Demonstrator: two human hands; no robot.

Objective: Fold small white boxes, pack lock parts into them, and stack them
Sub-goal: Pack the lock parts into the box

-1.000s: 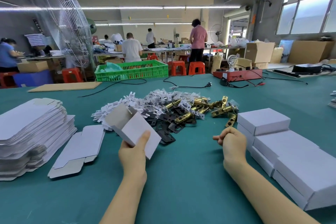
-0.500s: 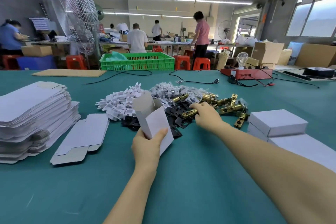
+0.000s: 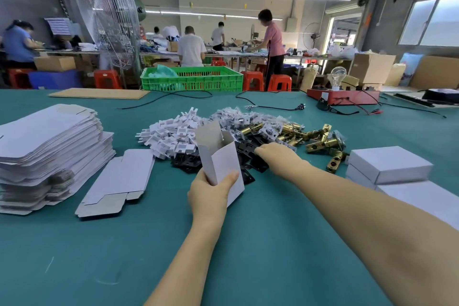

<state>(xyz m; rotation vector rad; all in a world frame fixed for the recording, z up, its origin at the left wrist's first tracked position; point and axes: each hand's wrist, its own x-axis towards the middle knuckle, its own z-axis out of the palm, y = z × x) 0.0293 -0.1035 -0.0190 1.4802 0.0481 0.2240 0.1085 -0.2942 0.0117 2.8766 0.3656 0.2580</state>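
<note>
Left hand: left hand grips a half-folded white box near its lower end, thumb across the front panel, open top flaps tilted away toward the parts.
Right hand: right hand reaches forward into the parts pile, back of the hand up, fingers down among the black plates; whether it has hold of anything, I cannot tell.
Black plates: black plates lie scattered just behind the held box, partly under both hands.
Brass latches: brass latches heaped to the right of the plates, some in clear bags.
White plastic pieces: white plastic pieces piled to the left of the plates.
Finished boxes: closed white boxes stacked at the right edge, near the latches.
Flat blanks: tall stack of flat box blanks at far left, one loose blank lying beside it.
Table: green table under everything.
Beyond: green crate at the far edge, red device with a bulb to the right, and workers at benches behind.
</note>
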